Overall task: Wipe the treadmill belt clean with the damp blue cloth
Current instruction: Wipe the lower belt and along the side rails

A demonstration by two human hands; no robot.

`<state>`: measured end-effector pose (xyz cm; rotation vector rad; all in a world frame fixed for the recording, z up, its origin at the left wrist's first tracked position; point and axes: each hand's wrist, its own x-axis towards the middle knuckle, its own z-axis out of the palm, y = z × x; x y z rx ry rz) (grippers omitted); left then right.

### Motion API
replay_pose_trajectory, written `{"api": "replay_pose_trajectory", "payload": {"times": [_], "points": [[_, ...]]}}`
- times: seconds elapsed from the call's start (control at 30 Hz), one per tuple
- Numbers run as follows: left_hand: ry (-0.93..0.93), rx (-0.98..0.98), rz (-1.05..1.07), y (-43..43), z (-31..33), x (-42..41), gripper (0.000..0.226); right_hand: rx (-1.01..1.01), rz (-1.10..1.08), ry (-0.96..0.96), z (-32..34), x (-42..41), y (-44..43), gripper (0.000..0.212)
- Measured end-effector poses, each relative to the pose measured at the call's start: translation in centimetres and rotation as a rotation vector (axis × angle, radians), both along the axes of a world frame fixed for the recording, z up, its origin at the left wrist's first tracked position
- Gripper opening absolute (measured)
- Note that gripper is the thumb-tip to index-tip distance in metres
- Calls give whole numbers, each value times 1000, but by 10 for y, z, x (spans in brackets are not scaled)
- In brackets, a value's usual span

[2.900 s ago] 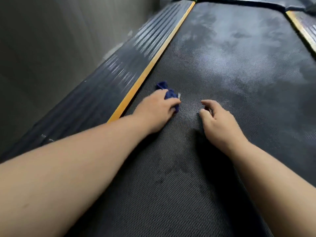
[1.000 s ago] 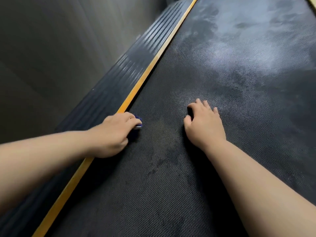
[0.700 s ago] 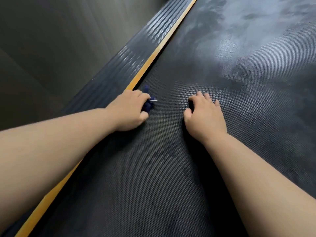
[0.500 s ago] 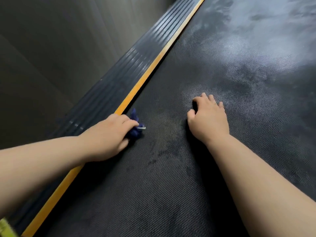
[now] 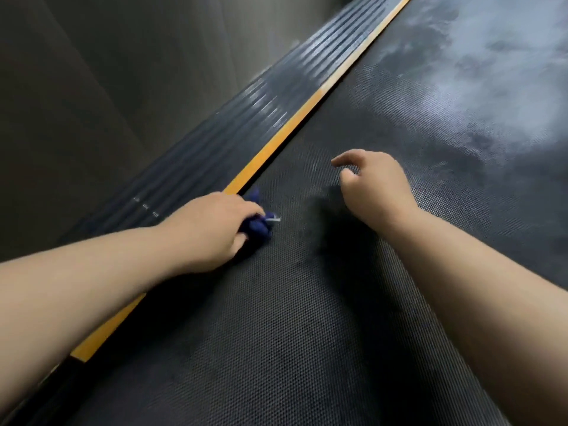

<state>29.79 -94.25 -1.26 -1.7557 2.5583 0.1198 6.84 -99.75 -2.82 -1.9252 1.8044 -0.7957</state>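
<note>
Gripping the bunched blue cloth (image 5: 257, 229), our left hand (image 5: 215, 224) held it on the treadmill belt (image 5: 307, 333), just beside the yellow edge strip (image 5: 276, 140). Our right hand (image 5: 376, 182) hung loosely curled and empty, farther from that strip. Firm, overlapping strokes away from the strip, toward the pale haze (image 5: 491, 87), seemed best.

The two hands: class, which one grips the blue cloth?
The left hand, fingers curled round the bunched blue cloth beside the yellow strip. The right hand holds nothing, its fingers loosely curled.
</note>
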Motion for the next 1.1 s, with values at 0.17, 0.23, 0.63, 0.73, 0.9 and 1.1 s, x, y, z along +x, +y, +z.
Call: {"api": "replay_pose_trajectory", "payload": {"times": [0.17, 0.23, 0.63, 0.73, 0.9, 1.1], "points": [[757, 95, 448, 6, 1, 2, 53, 76, 300, -151, 9, 44, 35, 30], [1086, 34, 552, -1, -1, 6, 40, 20, 409, -116, 3, 64, 42, 41], [463, -235, 397, 32, -36, 59, 39, -37, 57, 130, -33, 94, 10, 34], [468, -248, 400, 32, -37, 58, 37, -43, 245, 118, -30, 112, 34, 30], [451, -251, 405, 33, -37, 57, 36, -123, 477, 301, -25, 98, 42, 47], [438, -250, 392, 34, -38, 56, 38, -4, 175, 140, -27, 98, 25, 26]]}}
